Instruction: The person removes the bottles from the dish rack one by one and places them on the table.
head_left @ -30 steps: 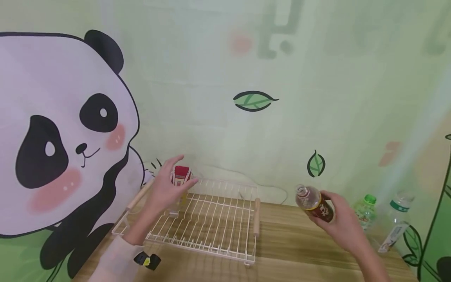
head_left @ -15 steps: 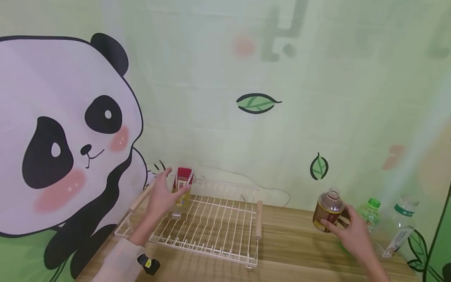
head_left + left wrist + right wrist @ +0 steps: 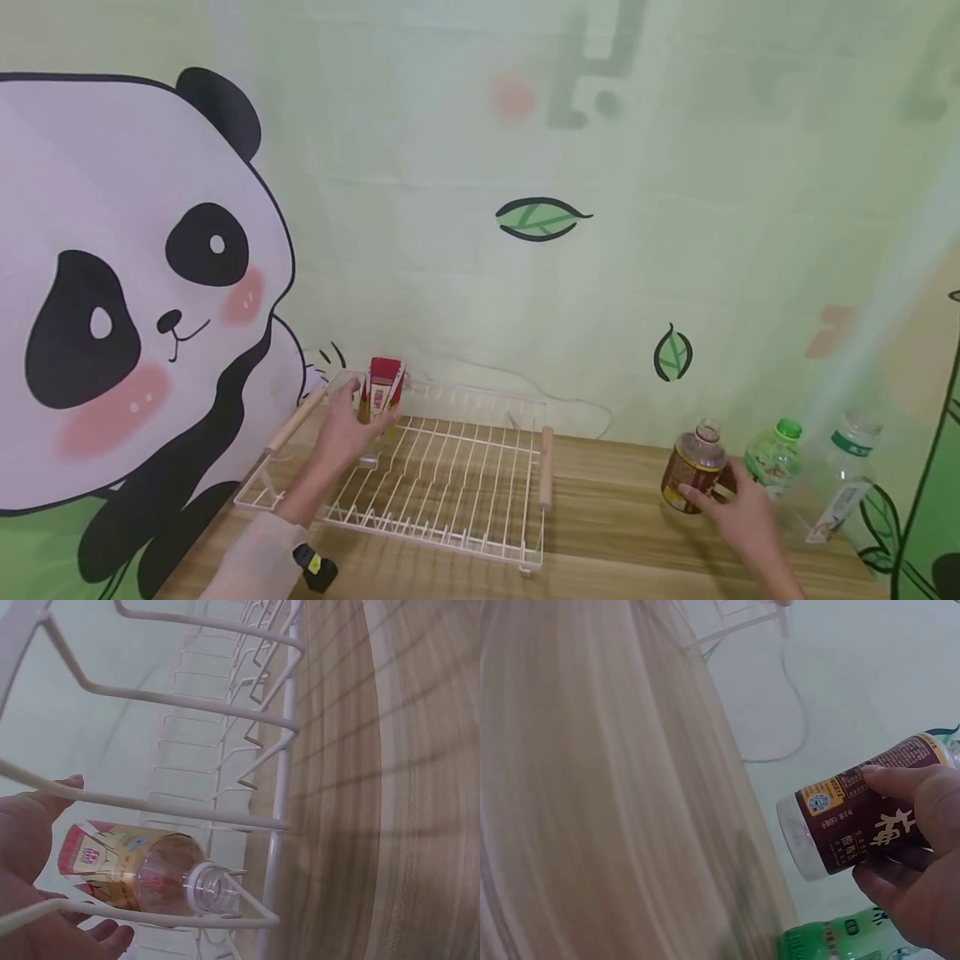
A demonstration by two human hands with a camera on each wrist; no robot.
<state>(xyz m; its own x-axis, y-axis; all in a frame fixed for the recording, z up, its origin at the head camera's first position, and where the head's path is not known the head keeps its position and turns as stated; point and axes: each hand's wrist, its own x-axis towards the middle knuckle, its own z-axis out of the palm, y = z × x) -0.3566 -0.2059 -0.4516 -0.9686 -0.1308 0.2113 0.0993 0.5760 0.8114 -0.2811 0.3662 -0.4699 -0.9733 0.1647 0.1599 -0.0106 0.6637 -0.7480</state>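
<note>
A bottle with a red and yellow label stands neck down in the white wire dish rack. My left hand is spread around it, thumb and fingers apart on either side. In the left wrist view the inverted bottle has its open mouth low among the wires, and the fingertips lie beside its label. My right hand grips an uncapped bottle with a dark brown label upright, to the right of the rack. In the right wrist view that bottle's base shows below the thumb and fingers.
A green-capped bottle stands just behind my right hand. Farther right is a clear bottle with a green neck band. All this is on a wood-grain table against a panda-printed backdrop, with a thin cord behind the rack.
My right hand has turned the brown-labelled bottle from tilted to upright, moving it right and lower. My left hand has dropped slightly and its thumb and fingers have drawn closer around the inverted bottle.
</note>
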